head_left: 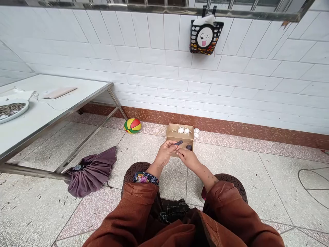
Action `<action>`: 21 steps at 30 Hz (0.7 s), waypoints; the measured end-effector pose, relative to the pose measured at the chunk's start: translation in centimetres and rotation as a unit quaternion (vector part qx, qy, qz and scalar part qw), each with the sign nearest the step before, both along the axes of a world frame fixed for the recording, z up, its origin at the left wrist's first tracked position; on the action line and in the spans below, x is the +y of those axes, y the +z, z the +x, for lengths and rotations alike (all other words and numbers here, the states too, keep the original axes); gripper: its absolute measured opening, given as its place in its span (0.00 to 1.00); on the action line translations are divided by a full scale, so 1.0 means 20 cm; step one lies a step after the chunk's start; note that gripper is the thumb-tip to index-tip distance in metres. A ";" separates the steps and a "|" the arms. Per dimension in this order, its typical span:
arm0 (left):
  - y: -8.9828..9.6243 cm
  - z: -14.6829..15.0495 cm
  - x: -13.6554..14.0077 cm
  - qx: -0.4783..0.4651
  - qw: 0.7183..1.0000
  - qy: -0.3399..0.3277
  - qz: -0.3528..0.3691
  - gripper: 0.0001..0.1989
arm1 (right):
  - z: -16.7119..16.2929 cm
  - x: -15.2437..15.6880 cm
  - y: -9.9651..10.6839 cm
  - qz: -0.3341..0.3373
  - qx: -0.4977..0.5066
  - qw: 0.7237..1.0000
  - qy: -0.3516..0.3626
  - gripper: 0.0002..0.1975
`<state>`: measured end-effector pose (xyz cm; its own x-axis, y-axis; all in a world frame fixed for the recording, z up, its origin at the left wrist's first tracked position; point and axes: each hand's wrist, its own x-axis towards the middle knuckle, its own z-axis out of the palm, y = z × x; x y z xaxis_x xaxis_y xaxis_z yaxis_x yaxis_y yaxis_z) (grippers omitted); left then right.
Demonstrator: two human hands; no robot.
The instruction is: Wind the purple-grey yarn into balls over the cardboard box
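The left hand (166,151) pinches a dark piece (178,142) at its two o'clock, over an open cardboard box (172,135). The right hand (189,158) curls at the piece's five o'clock, its grip impossible to tell; a dark ball (189,147) sits at that hand's twelve.

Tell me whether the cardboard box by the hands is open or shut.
Open: the cardboard box has its lid folded back, white round items lying in it and a dark round item showing below.
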<state>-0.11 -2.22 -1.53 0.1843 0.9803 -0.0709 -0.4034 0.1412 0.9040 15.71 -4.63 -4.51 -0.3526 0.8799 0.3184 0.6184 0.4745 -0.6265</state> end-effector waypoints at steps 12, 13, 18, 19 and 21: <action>0.05 -0.04 -0.06 0.078 0.996 0.006 0.042 0.12 | 0.00 -0.01 0.36 0.072 0.052 0.995 -0.044 0.09; 0.06 -0.04 -0.05 0.063 0.997 0.008 0.038 0.11 | 0.01 0.04 0.37 0.072 0.060 0.994 -0.061 0.09; 0.15 -0.03 0.02 -0.059 0.998 0.013 0.005 0.15 | 0.06 0.26 0.33 0.062 0.081 0.993 -0.065 0.09; 0.17 -0.02 0.04 -0.072 0.997 0.006 0.000 0.15 | 0.06 0.27 0.30 0.059 0.078 0.993 -0.062 0.09; 0.20 0.00 0.08 -0.084 0.996 -0.004 -0.004 0.16 | 0.05 0.27 0.24 0.060 0.071 0.993 -0.067 0.10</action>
